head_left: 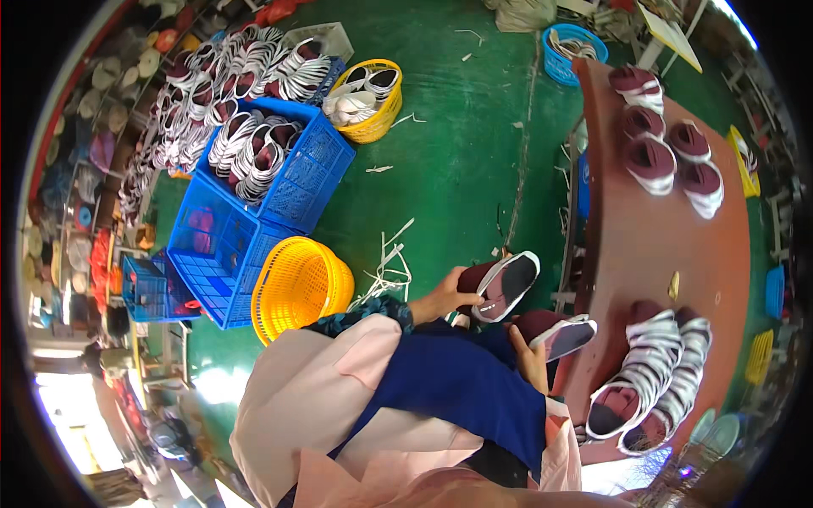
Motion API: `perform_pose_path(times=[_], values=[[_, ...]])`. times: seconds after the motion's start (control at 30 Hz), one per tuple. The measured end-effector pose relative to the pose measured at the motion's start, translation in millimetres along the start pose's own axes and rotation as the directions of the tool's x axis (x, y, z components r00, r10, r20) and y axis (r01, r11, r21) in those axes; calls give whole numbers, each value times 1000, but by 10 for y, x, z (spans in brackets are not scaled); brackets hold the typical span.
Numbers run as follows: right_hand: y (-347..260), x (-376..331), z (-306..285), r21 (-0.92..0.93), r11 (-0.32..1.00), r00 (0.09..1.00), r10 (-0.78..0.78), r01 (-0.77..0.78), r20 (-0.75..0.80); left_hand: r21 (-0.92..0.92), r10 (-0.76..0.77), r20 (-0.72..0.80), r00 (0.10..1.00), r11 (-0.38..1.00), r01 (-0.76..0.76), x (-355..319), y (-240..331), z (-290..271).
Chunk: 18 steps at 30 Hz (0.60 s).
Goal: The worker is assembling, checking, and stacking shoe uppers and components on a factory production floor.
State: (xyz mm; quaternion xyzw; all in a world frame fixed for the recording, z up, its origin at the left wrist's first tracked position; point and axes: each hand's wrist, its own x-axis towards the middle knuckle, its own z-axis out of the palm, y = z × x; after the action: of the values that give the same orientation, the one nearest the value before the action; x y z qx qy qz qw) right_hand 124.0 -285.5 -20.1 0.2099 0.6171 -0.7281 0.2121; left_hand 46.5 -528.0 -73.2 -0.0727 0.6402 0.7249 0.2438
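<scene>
- Most of the fingers of our left hand (442, 298) are hidden behind the first shoe upper (506, 286); the thumb shows, laid on the side of the piece.
- Our right hand (532, 362) is partly covered by the second shoe upper (559, 332), so we cannot tell how its hidden fingers lie.
- Between our hands, something small, white and green is mostly covered, and we cannot make out what it is.
- The near right corner of the worktop (622, 245) is lost behind blurred shapes and strands.
- The far ends of the two nested stacks (650, 360) by the worktop's near edge are blurred, and we cannot count their pieces.
- Both uppers in our hands are maroon, with a white band round the rim and a dark grey, rounded face turned outward; the first has small white marks on it.
- Our left grip pinches the first upper, tilted, between thumb and fingers; our right grip is closed round the side of the second.
- The two uppers are in the air above our navy cloth (457, 381), beside the worktop's left edge; the second overlaps that edge in our view, though we cannot tell whether they touch.
- Similar uppers (650, 161) sit toward the worktop's far edge, and a small yellowish scrap (674, 285) lies between them and the stacks.
</scene>
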Motion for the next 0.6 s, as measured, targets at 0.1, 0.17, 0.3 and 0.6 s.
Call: perform_pose_path(times=[0.1, 0.17, 0.3, 0.6], values=[[-458, 602, 402, -350, 921, 978, 204, -174, 50, -36, 67, -10, 998, 997, -68, 155, 88, -269], [-539, 945, 697, -335, 934, 975, 181, -129, 129, -126, 82, 43, 996, 989, -76, 238, 347, -430], [-858, 1729, 1212, -15, 993, 955, 115, -115, 275, -525, -70, 120, 990, 842, 123, 707, 993, -884], [-1502, 4188, 2794, -108, 990, 966, -59, 89, 252, -528, 11, -245, 969, 837, -143, 2412, 1795, -2657]])
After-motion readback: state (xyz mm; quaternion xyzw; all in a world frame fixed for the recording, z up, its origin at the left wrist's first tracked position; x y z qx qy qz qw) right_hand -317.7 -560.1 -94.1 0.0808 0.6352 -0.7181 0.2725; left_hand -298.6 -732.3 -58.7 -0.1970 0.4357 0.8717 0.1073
